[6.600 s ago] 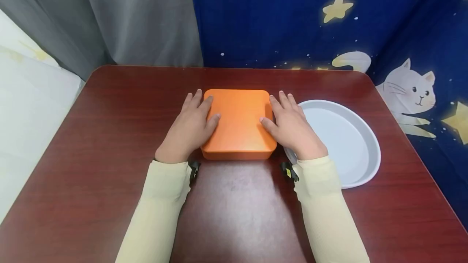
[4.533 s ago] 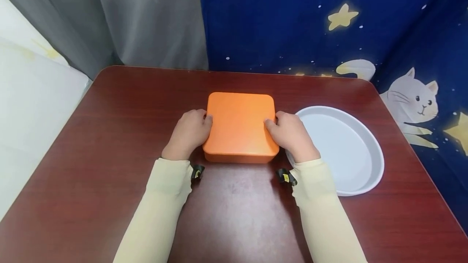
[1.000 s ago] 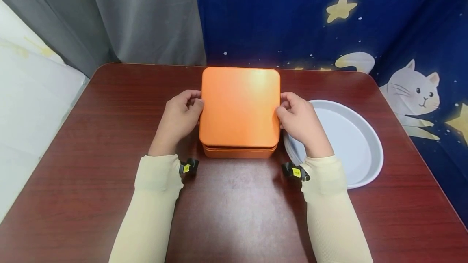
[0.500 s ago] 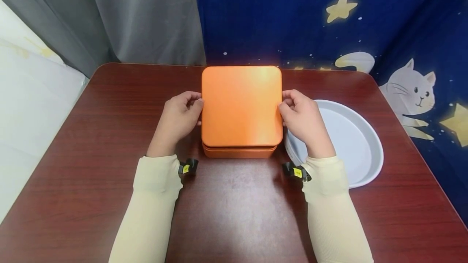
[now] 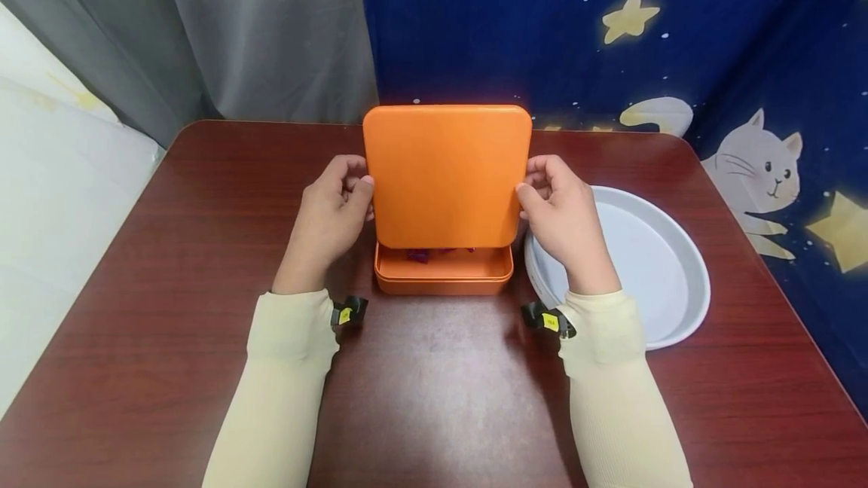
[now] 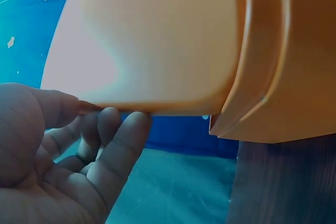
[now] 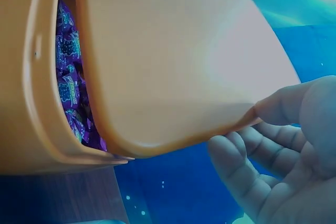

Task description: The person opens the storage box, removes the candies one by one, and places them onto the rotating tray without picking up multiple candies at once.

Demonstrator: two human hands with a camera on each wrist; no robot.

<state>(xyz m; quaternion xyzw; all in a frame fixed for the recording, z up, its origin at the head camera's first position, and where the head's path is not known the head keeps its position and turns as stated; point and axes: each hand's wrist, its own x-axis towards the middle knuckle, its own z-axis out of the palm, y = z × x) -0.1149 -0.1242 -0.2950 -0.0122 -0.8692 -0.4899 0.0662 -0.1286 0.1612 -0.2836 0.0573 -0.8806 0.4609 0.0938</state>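
An orange square lid is tilted up above its orange box, which sits on the table. My left hand pinches the lid's left edge between thumb and fingers. On the opposite edge my right hand pinches it the same way. Through the gap at the front, part of the box's inside shows, with a bit of purple wrapping in it. In the right wrist view, several purple wrapped candies lie in the box; the lid hides the others.
A white round tray stands on the table right of the box, partly under my right forearm. The dark red wooden table ends at a back edge before grey and blue curtains.
Earlier both hands lay flat on the closed box, then took hold of the lid. Within the last half second the lid's front edge has risen and tipped back, baring the box's inside.
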